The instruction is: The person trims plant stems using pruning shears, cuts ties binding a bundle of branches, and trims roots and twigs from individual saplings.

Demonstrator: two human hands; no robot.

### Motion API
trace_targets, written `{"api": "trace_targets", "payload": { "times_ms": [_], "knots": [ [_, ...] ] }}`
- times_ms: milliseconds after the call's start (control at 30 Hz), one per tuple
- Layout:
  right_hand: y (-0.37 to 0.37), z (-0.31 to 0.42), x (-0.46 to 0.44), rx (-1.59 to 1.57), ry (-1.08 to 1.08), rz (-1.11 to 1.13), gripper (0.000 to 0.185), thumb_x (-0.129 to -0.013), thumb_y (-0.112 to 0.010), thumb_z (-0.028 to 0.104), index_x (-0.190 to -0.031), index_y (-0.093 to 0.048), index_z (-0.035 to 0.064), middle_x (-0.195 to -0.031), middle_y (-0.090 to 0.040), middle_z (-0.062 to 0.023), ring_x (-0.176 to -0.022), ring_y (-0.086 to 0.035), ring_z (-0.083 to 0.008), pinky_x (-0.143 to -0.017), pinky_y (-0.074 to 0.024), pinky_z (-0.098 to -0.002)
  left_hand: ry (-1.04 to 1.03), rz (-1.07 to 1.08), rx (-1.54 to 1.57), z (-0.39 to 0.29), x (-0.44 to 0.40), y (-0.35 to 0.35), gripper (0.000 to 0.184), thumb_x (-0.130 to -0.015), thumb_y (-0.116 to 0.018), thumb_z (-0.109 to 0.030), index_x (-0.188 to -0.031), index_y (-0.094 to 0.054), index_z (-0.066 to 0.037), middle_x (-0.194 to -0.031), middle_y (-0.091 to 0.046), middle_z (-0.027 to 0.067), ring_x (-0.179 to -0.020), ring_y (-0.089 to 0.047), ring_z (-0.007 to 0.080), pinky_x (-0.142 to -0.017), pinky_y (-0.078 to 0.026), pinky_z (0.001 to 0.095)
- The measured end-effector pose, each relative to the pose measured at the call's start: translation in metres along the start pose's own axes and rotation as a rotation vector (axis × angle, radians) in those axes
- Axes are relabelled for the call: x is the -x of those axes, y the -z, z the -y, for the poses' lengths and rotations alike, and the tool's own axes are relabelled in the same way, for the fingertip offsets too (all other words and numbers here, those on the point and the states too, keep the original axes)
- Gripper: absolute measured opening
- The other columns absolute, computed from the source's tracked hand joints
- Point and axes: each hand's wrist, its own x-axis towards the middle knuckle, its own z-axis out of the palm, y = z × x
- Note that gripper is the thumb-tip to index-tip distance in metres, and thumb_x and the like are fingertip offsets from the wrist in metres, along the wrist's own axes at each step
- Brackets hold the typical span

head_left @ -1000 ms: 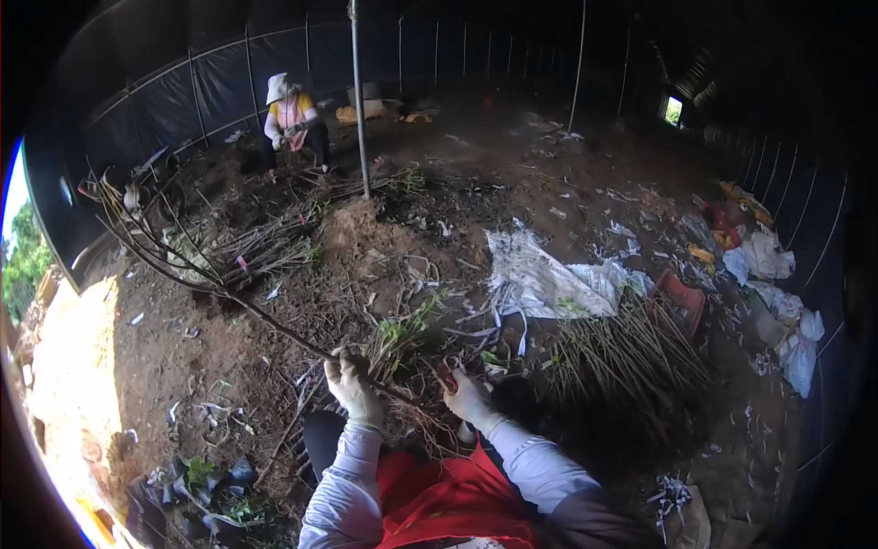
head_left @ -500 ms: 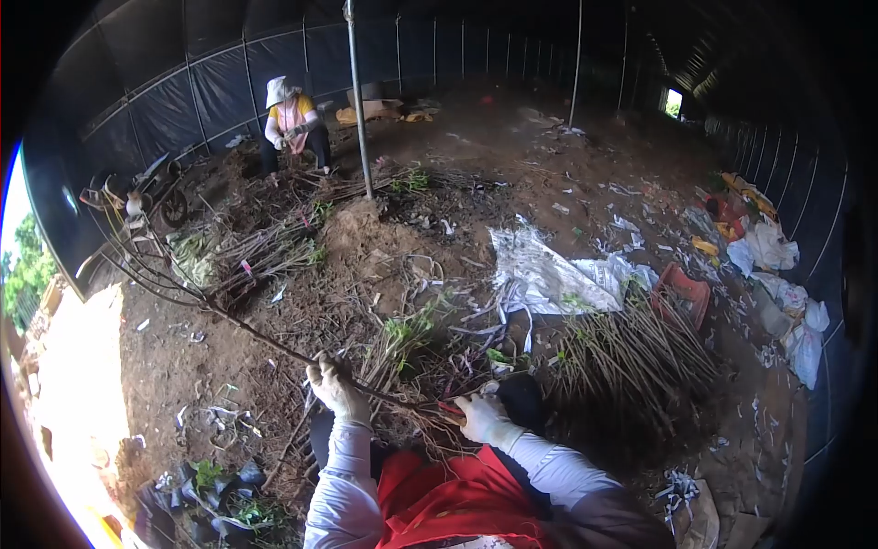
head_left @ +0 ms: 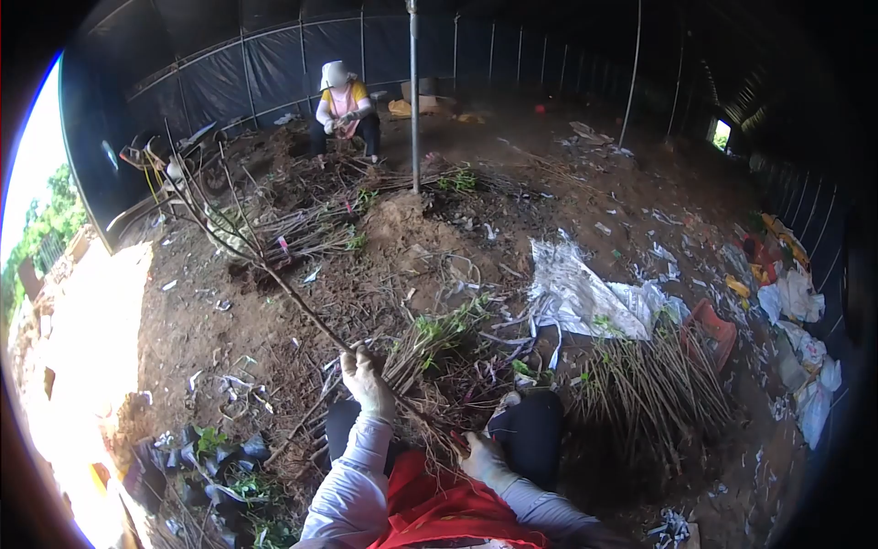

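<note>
My gloved left hand (head_left: 368,382) is closed round the stem of a long bare sapling (head_left: 297,297). Its forked twigs reach up to the far left, and its thin roots (head_left: 441,450) hang over my lap. Close to the root end, my gloved right hand (head_left: 485,459) is closed on a small red-handled tool (head_left: 459,441) that looks like pruning shears; its blades are hidden among the roots. Just beyond my hands lies a bundle of leafy saplings (head_left: 430,340). A red apron (head_left: 430,512) covers my lap between my dark knees.
To the right lies a large pile of cut stems (head_left: 649,393), beside a white sheet (head_left: 585,293) and a reddish crate (head_left: 709,334). A metal pole (head_left: 414,110) stands ahead. Another person (head_left: 345,110) sits behind more sapling bundles (head_left: 311,224). Black pots (head_left: 219,467) lie lower left.
The view has turned a little left, so the surroundings sit farther right. The sapling is tilted more steeply, its twigs higher. Both hands keep their hold, and my right hand sits lower in view.
</note>
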Motion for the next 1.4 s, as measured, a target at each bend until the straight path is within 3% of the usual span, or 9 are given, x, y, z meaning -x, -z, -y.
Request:
{"api": "trace_targets", "payload": {
  "times_ms": [133,233,333,600,767,833,967,1233,1400],
  "knots": [
    [-0.004,-0.011,-0.004,-0.106,-0.068,0.114,0.030,-0.073,-0.065,0.021,-0.097,-0.055,0.0069,-0.073,-0.061,-0.0159,-0.068,-0.061,-0.0349,-0.060,-0.0479,-0.0426,-0.051,-0.036,-0.004,-0.011,-0.013,-0.006,0.007,-0.090,-0.057,-0.016,-0.092,-0.053,-0.011,-0.065,-0.047,-0.0036,-0.052,-0.045,0.0073,-0.042,-0.038,0.0206],
    [-0.015,-0.022,-0.003,-0.032,0.081,-0.075,0.026,-0.074,-0.064,0.016,-0.097,-0.052,0.0089,-0.067,-0.059,-0.0137,-0.052,-0.057,-0.0283,-0.047,-0.0449,-0.0386,-0.063,0.000,0.014,-0.023,-0.013,-0.015,0.008,-0.090,-0.056,-0.018,-0.096,-0.054,-0.012,-0.063,-0.046,-0.0036,-0.052,-0.045,0.0073,-0.039,-0.035,0.0204],
    [-0.015,-0.023,-0.003,0.016,0.049,-0.003,0.023,-0.078,-0.060,0.007,-0.098,-0.050,0.0097,-0.064,-0.056,-0.0090,-0.050,-0.055,-0.0199,-0.041,-0.0410,-0.0322,-0.039,0.037,0.013,-0.028,-0.009,-0.016,0.009,-0.091,-0.054,-0.011,-0.098,-0.053,-0.006,-0.068,-0.050,-0.0021,-0.059,-0.049,0.0082,-0.054,-0.043,0.0227],
    [-0.108,-0.093,-0.007,-0.301,-0.040,-0.012,0.024,-0.076,-0.058,0.003,-0.098,-0.050,0.0083,-0.068,-0.053,-0.0051,-0.062,-0.055,-0.0160,-0.049,-0.0422,-0.0312,-0.044,0.031,-0.018,-0.021,-0.007,-0.023,0.008,-0.091,-0.056,-0.013,-0.096,-0.056,-0.007,-0.067,-0.048,-0.0036,-0.054,-0.043,0.0045,-0.048,-0.035,0.0197],
    [0.002,-0.027,-0.008,-0.619,-0.317,0.037,0.024,-0.069,-0.064,0.015,-0.089,-0.055,0.0043,-0.064,-0.054,-0.0065,-0.058,-0.054,-0.0185,-0.058,-0.0462,-0.0346,0.055,0.021,-0.081,-0.031,-0.003,-0.033,0.012,-0.090,-0.058,-0.018,-0.096,-0.058,-0.008,-0.064,-0.048,-0.0047,-0.054,-0.044,0.0039,-0.047,-0.035,0.0195],
    [0.011,-0.029,-0.014,-1.008,-0.362,-0.145,0.025,-0.074,-0.060,0.004,-0.098,-0.051,0.0031,-0.070,-0.049,0.0015,-0.059,-0.046,-0.0081,-0.054,-0.0399,-0.0247,0.076,0.064,-0.053,-0.030,-0.005,-0.030,0.015,-0.091,-0.057,-0.020,-0.097,-0.060,-0.007,-0.061,-0.049,-0.0051,-0.052,-0.043,0.0038,-0.046,-0.034,0.0188],
    [0.069,-0.016,-0.035,-0.890,-0.295,-0.237,0.022,-0.076,-0.057,0.002,-0.098,-0.053,0.0061,-0.082,-0.051,-0.0002,-0.075,-0.048,-0.0094,-0.067,-0.0425,-0.0271,0.166,0.123,-0.032,-0.028,0.001,-0.035,0.017,-0.091,-0.053,-0.019,-0.098,-0.061,-0.006,-0.060,-0.048,-0.0051,-0.050,-0.043,0.0038,-0.045,-0.033,0.0183],
    [0.074,-0.003,-0.047,-0.344,0.104,-0.316,0.013,-0.076,-0.060,0.008,-0.085,-0.051,0.0044,-0.066,-0.052,-0.0062,-0.057,-0.052,-0.0186,-0.055,-0.0432,-0.0323,0.252,0.226,-0.186,-0.024,0.024,-0.054,0.021,-0.092,-0.051,-0.022,-0.098,-0.061,-0.005,-0.066,-0.050,-0.0043,-0.056,-0.045,0.0035,-0.051,-0.037,0.0190],
    [0.055,0.010,-0.029,-0.422,0.089,-0.194,0.017,-0.074,-0.059,0.005,-0.088,-0.051,0.0042,-0.065,-0.049,-0.0054,-0.055,-0.051,-0.0175,-0.052,-0.0418,-0.0327,0.252,0.243,-0.208,-0.023,0.027,-0.053,0.022,-0.092,-0.051,-0.025,-0.096,-0.063,-0.006,-0.067,-0.050,-0.0050,-0.056,-0.043,0.0035,-0.051,-0.035,0.0192]
  ]
}}
